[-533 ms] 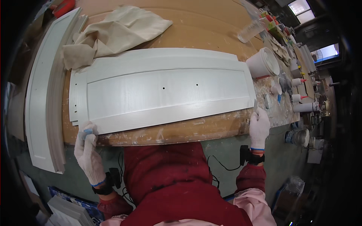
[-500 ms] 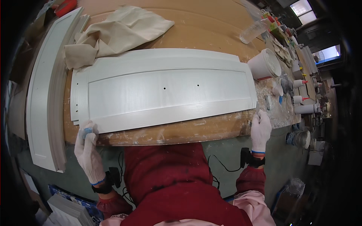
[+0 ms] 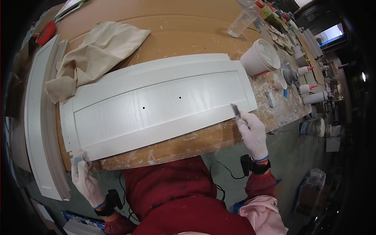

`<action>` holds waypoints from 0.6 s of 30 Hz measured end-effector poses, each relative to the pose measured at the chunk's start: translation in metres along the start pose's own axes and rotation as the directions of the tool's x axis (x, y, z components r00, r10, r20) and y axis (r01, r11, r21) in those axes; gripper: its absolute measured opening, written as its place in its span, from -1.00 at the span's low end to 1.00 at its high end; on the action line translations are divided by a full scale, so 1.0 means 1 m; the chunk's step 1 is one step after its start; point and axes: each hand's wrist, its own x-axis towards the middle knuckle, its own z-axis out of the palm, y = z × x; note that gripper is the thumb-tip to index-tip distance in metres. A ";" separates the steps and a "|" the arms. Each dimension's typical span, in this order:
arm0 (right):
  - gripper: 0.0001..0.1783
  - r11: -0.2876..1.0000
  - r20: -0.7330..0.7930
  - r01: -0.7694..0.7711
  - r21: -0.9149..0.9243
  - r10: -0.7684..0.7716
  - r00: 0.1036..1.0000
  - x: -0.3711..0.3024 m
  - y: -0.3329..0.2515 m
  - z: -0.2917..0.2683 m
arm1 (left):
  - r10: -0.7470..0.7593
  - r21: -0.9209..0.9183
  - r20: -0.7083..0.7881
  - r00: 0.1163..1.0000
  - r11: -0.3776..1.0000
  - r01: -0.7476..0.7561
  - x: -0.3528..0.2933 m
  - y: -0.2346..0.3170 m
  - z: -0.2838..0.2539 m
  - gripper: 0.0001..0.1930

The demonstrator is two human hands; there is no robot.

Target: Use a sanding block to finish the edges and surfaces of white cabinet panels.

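A long white cabinet door panel (image 3: 164, 117) with a recessed middle and two small dark holes lies on the brown work table (image 3: 176, 150). My right hand (image 3: 252, 133), in a white knit glove, is closed around a small putty knife (image 3: 235, 111). Its blade is over the panel's near edge, toward the right end; whether it touches cannot be made out. At the panel's near left corner, my gloved left hand (image 3: 84, 176) pinches a small blue piece (image 3: 78, 159), mostly covered by the fingers.
A beige cloth (image 3: 98, 55) overlaps the panel's far left corner. More white panels (image 3: 39, 125) stand at the left. To the right are a white bucket (image 3: 254, 60), a clear plastic bottle (image 3: 241, 21), and red-tipped glue bottles (image 3: 305, 70). A red round item (image 3: 46, 33) sits far left.
My right hand has moved left and lifted the putty knife from beside the panel's right corner to over its near edge. My left hand stays at the left corner. The whole view has shifted.
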 end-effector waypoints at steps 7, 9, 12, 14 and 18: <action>-0.60 0.985 -0.368 -0.169 0.031 0.168 0.914 0.002 0.051 -0.023 | 0.005 -0.011 -0.044 0.999 1.000 -0.006 -0.003 0.006 -0.003 -0.62; -0.57 0.936 -0.296 -0.308 0.169 0.346 0.890 -0.002 0.047 -0.015 | -0.005 -0.021 0.009 1.000 1.000 0.005 -0.004 0.013 0.006 -0.67; -0.52 0.893 -0.289 -0.343 0.290 0.423 0.859 -0.008 0.075 0.000 | -0.080 0.049 -0.079 0.994 0.995 0.084 -0.010 0.025 0.024 -0.69; -0.55 0.963 -0.329 -0.266 -0.045 0.237 0.914 -0.003 0.085 -0.002 | -0.185 -0.016 -0.081 0.979 0.983 0.184 -0.016 0.045 0.035 -0.72; -0.60 0.926 -0.434 -0.168 -0.339 0.005 0.901 -0.001 0.049 -0.016 | -0.259 0.115 0.050 0.965 0.961 0.252 -0.025 0.064 0.030 -0.70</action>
